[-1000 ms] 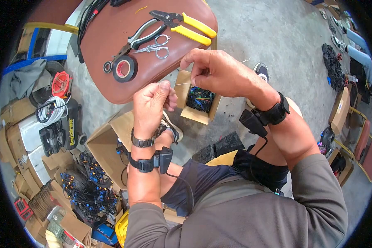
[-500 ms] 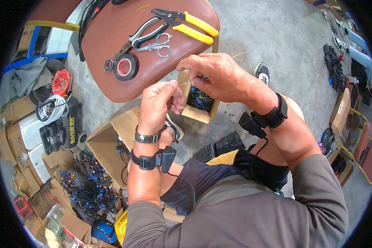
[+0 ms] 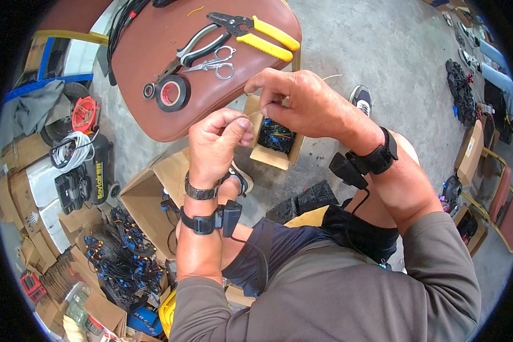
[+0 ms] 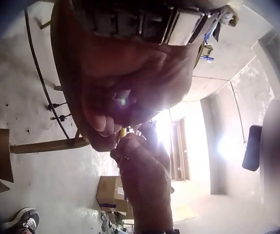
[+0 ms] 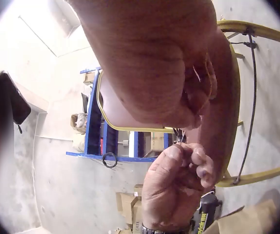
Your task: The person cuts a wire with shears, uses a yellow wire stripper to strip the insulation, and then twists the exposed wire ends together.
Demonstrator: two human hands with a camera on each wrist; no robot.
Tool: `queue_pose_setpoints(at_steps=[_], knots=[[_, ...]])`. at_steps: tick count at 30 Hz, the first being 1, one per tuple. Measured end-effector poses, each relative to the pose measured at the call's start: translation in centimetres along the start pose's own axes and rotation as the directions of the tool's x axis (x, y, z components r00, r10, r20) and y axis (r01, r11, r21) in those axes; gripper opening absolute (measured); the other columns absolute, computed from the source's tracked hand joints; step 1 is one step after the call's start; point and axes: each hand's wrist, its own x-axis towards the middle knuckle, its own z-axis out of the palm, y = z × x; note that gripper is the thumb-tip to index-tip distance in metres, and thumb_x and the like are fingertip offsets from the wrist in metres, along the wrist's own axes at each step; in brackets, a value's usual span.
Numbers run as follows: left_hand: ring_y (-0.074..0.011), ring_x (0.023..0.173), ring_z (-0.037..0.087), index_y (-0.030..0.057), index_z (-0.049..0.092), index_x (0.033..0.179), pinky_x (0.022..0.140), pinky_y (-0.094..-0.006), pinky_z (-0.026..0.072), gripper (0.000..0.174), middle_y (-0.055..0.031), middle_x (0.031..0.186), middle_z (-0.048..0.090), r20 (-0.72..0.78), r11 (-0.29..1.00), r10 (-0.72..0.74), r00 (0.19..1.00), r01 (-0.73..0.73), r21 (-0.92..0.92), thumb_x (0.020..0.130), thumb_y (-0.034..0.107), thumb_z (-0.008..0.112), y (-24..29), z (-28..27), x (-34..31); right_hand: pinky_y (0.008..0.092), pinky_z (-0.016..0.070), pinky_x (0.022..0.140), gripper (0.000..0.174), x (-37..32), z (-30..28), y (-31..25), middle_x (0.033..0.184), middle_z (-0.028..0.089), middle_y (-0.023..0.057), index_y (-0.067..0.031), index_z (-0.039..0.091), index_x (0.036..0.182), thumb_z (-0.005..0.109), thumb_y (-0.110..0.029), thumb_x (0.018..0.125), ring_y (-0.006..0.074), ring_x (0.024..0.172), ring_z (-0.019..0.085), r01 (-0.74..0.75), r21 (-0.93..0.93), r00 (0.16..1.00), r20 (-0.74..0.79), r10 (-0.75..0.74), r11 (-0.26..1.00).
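Observation:
In the head view the left hand (image 3: pixel 211 142) pinches one end of a thin wire (image 3: pixel 254 115) between thumb and forefinger. Close on its right, the right hand (image 3: pixel 308 105) pinches the same strand with bent fingers. A thin pale tail (image 3: pixel 332 76) sticks out beyond the back of the right hand. The right wrist view shows the strand (image 5: pixel 183 137) running between the left hand's fingertips (image 5: pixel 181 152) and the right hand (image 5: pixel 198 107) above them.
On the brown seat (image 3: pixel 148 45) lie yellow-handled strippers (image 3: pixel 268 39), pliers (image 3: pixel 196 48), scissors (image 3: pixel 216 64) and black tape (image 3: pixel 172 93). Below the hands stands a carton (image 3: pixel 268 158) of wires. A tangled cable pile (image 3: pixel 119 256) lies at lower left.
The left hand has turned slightly, its thumb now pointing more to the right. The right hand has shifted a little, and the yellowish tail behind it shows shorter than half a second ago.

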Motion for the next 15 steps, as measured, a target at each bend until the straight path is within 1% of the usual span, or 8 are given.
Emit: queue_pose_setpoints(at_steps=[2,5,6,8,11,14,15], knots=[[-0.0139,0.073,0.062,-0.0041,0.068,0.092,0.066,-0.0276,0.0525,0.008,-0.0074,0.087,0.067,0.009,0.994,0.063,0.998,-0.064,0.084,0.095,0.003,0.065,0.1,0.0,0.0,0.0426,0.0537,0.063,0.025,0.1,-0.1,-0.3,0.074,0.067,0.0174,-0.0038,0.064,0.107,0.061,0.000,0.083,0.0362,0.072,0.069,-0.031,0.055,0.999,-0.005,0.032,0.998],[-0.0139,0.074,0.062,-0.0037,0.068,0.092,0.067,-0.0280,0.0522,0.004,-0.0073,0.088,0.067,0.079,0.911,0.221,0.972,-0.234,0.339,0.092,0.001,0.067,0.0,-0.6,0.0,0.0330,0.0515,0.065,0.038,0.1,-0.6,-0.2,0.075,0.067,0.0085,-0.0044,0.061,0.119,0.068,-0.001,0.082,0.0202,0.068,0.066,-0.132,0.050,0.985,0.117,0.126,0.990],[-0.0148,0.072,0.061,-0.0027,0.068,0.090,0.065,-0.0286,0.0506,0.003,-0.0076,0.087,0.067,0.089,0.880,0.274,0.958,-0.287,0.378,0.089,0.000,0.069,0.1,-0.5,0.1,0.0321,0.0512,0.065,0.039,0.2,-0.8,-0.3,0.075,0.067,0.0077,-0.0035,0.061,0.120,0.068,-0.001,0.082,0.0181,0.069,0.065,-0.169,0.064,0.976,0.151,0.158,0.984],[-0.0168,0.067,0.059,-0.0008,0.069,0.087,0.061,-0.0296,0.0474,0.007,-0.0081,0.085,0.067,0.117,0.804,0.375,0.919,-0.386,0.453,0.083,-0.001,0.074,0.5,-0.3,0.1,0.0303,0.0507,0.065,0.040,0.4,-1.2,-0.5,0.076,0.068,0.0063,-0.0017,0.061,0.122,0.068,-0.001,0.083,0.0139,0.070,0.064,-0.244,0.089,0.951,0.218,0.220,0.966],[-0.0227,0.068,0.060,0.0001,0.069,0.088,0.062,-0.0310,0.0488,0.009,-0.0098,0.085,0.067,0.204,0.678,0.477,0.855,-0.506,0.534,0.081,-0.002,0.074,1.0,-0.2,0.2,0.0346,0.0539,0.071,0.039,0.5,-1.3,-0.1,0.080,0.072,0.0114,0.0030,0.065,0.118,0.067,-0.003,0.079,0.0197,0.075,0.070,-0.388,0.231,0.896,0.322,0.306,0.892],[-0.0208,0.075,0.065,-0.0014,0.068,0.093,0.067,-0.0300,0.0519,0.010,-0.0124,0.090,0.069,0.277,0.548,0.512,0.813,-0.558,0.624,0.083,-0.005,0.070,1.5,0.0,-0.2,0.0328,0.0537,0.072,0.042,0.9,-2.4,-0.8,0.082,0.072,0.0098,0.0051,0.064,0.120,0.068,-0.004,0.080,0.0166,0.076,0.069,-0.494,0.233,0.825,0.429,0.367,0.838],[-0.0204,0.075,0.065,-0.0012,0.069,0.093,0.066,-0.0303,0.0520,0.011,-0.0121,0.089,0.069,0.258,0.554,0.537,0.803,-0.567,0.610,0.083,-0.004,0.071,1.4,0.1,-0.2,0.0324,0.0536,0.072,0.042,0.8,-2.4,-0.6,0.082,0.072,0.0098,0.0051,0.064,0.121,0.068,-0.004,0.080,0.0164,0.077,0.069,-0.493,0.260,0.828,0.433,0.356,0.830]])
